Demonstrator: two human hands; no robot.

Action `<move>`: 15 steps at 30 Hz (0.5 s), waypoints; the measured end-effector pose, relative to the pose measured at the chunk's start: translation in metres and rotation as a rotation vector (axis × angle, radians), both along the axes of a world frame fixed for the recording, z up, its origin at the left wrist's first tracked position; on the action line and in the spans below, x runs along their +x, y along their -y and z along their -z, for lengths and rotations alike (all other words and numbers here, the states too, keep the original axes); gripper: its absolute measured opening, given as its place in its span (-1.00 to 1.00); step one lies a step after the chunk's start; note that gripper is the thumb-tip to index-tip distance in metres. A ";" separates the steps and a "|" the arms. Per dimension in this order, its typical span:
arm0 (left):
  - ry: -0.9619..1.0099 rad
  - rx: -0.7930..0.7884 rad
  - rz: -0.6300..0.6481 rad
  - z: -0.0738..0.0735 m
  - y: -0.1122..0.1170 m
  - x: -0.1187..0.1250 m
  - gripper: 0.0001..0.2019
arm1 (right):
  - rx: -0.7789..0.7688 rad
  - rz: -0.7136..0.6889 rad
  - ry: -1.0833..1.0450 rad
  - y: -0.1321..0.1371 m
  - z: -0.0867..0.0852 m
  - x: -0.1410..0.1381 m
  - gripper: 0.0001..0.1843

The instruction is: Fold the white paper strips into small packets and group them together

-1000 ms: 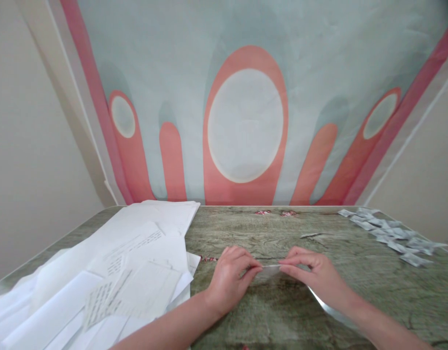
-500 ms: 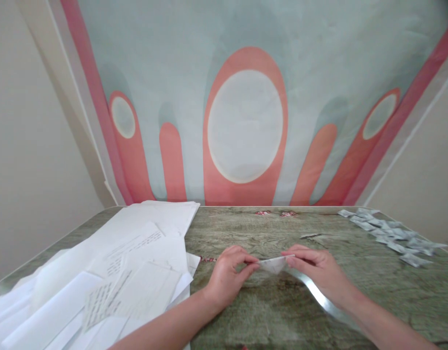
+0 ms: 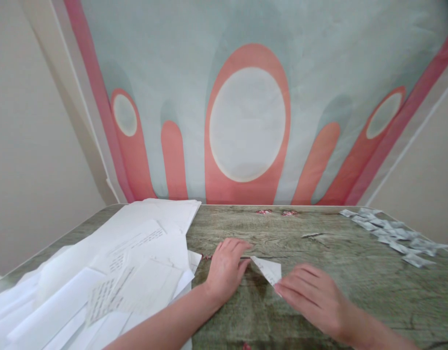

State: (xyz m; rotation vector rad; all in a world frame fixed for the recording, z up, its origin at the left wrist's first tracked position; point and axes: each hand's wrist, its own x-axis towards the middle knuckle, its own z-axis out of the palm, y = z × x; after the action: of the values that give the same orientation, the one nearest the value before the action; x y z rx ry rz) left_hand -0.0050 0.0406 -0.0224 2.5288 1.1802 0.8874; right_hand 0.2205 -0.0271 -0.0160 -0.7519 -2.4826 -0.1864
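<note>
The left hand [image 3: 226,271] and right hand [image 3: 320,299] are bare, like both slim forearms [image 3: 169,324].

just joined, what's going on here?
A person is handling a small white paper piece over a wood-patterned table. The right hand pinches its near corner; the left hand is at its other end, thumb and fingers apart, though whether it touches the paper is hard to tell. Loose white sheets, some printed, overlap on the left, and a cluster of small pale pieces lies at the far right.
</note>
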 end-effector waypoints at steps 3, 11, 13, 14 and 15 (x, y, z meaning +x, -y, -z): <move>-0.015 0.001 0.066 0.000 0.002 0.001 -0.63 | 0.107 0.067 0.089 -0.002 0.009 -0.004 -0.77; -0.282 -0.023 0.349 -0.004 0.019 0.010 -0.76 | 0.126 0.145 0.106 -0.010 0.027 -0.019 -0.70; -0.313 -0.033 0.359 -0.004 0.020 0.010 -0.78 | 0.029 0.147 0.059 -0.010 0.030 -0.020 -0.73; -0.320 -0.038 0.363 -0.004 0.019 0.010 -0.78 | -0.034 0.144 0.026 -0.010 0.031 -0.019 -0.77; -0.324 -0.043 0.371 -0.004 0.019 0.010 -0.77 | -0.099 0.140 -0.007 -0.011 0.031 -0.018 -0.81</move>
State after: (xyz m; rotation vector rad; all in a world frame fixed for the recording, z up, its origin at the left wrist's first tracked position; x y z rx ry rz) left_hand 0.0048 0.0219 -0.0185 2.7943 0.7468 0.3717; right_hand 0.2022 -0.0161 -0.0475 -0.9667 -2.4483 -0.1109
